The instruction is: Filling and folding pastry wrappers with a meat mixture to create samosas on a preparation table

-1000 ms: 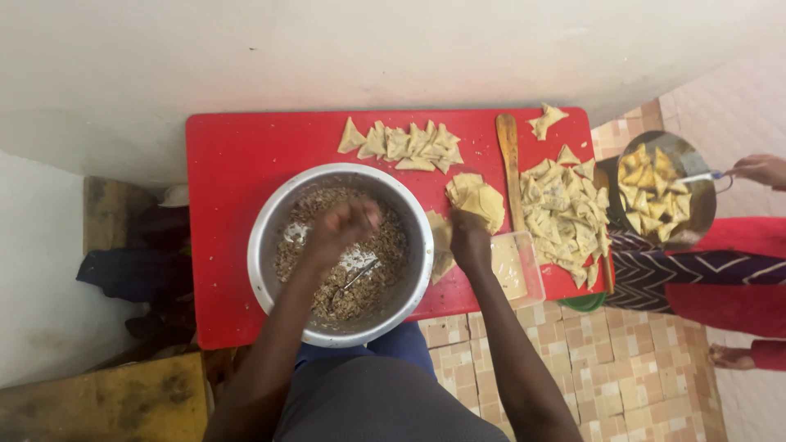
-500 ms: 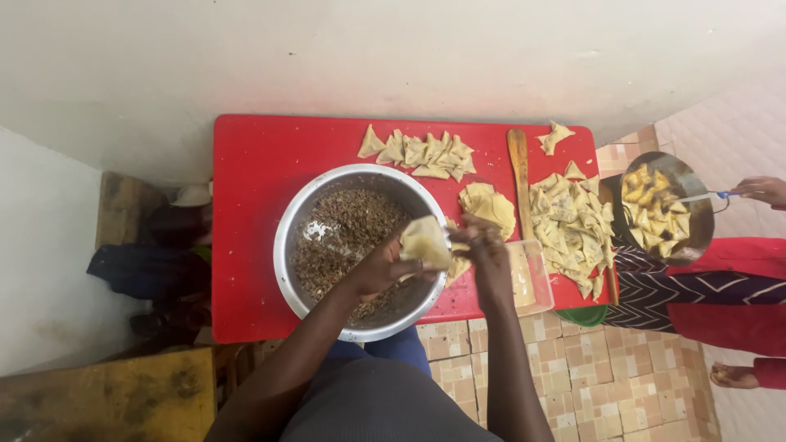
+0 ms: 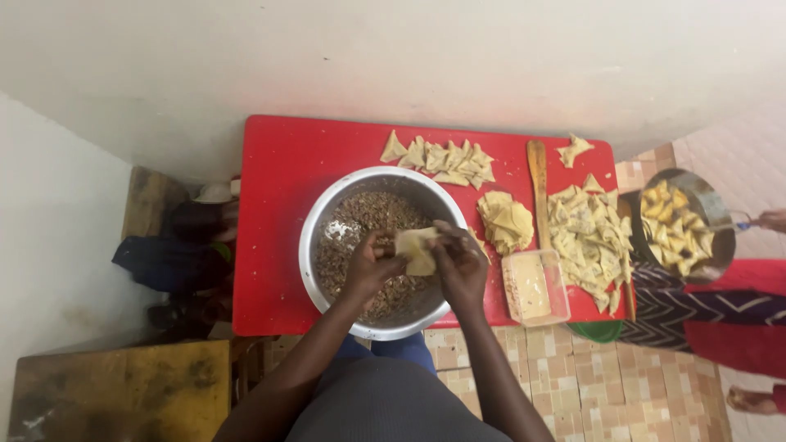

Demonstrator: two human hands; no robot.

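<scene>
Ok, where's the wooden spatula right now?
Head view: the wooden spatula lies on the red table, right of the steel bowl, between the wrapper stack and folded pastries.

- No labels, signs or screens show anywhere in the view.
- The nearest thing to a package is a clear rectangular plastic tub (image 3: pixel 534 286) on the red bench (image 3: pixel 286 205), right of the metal bowl (image 3: pixel 315 245), holding pale paste.

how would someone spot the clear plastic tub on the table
Start at the red table and its big metal bowl. Right of the bowl, near the front edge, sits the clear plastic tub, the only square see-through container there.
</scene>
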